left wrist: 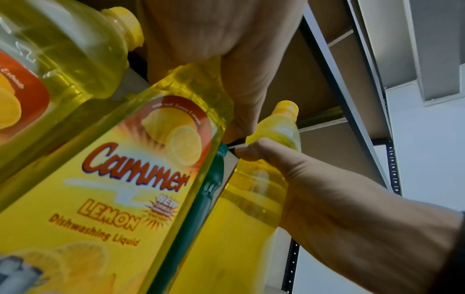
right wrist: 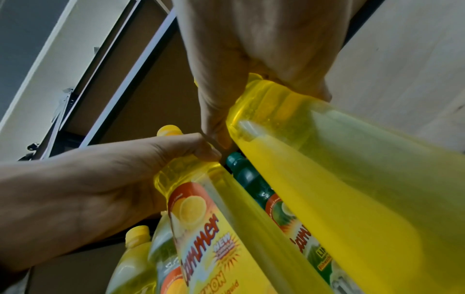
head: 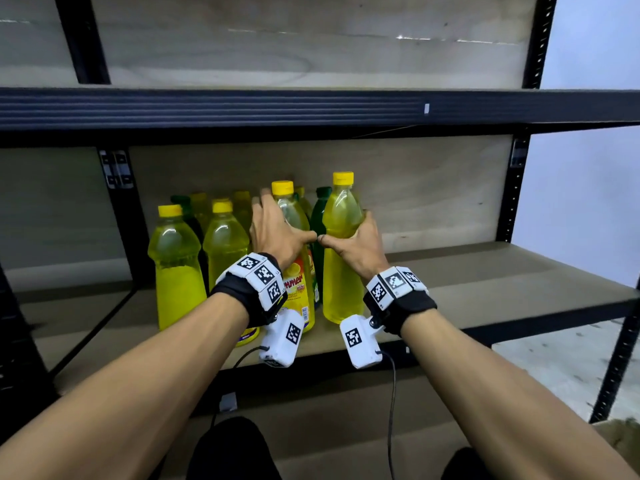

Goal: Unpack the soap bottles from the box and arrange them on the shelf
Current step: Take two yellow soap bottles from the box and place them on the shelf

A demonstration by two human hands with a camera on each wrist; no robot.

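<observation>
progress: mid-task, cluster of bottles (head: 180,258) already on shelf (head: 485,271) | your left hand (head: 273,230) grips labelled bottle (head: 298,282), right hand (head: 356,244) grips plain yellow bottle (head: 341,271), both at cluster's right end | box not in view, remaining count unknown

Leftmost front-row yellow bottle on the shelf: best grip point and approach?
Take the leftmost yellow bottle at the pinched waist just below its shoulder, coming from the front. It stands upright at the shelf edge; a neighbour crowds its right side and more bottles stand behind, so the front and left are probably easiest.
</observation>
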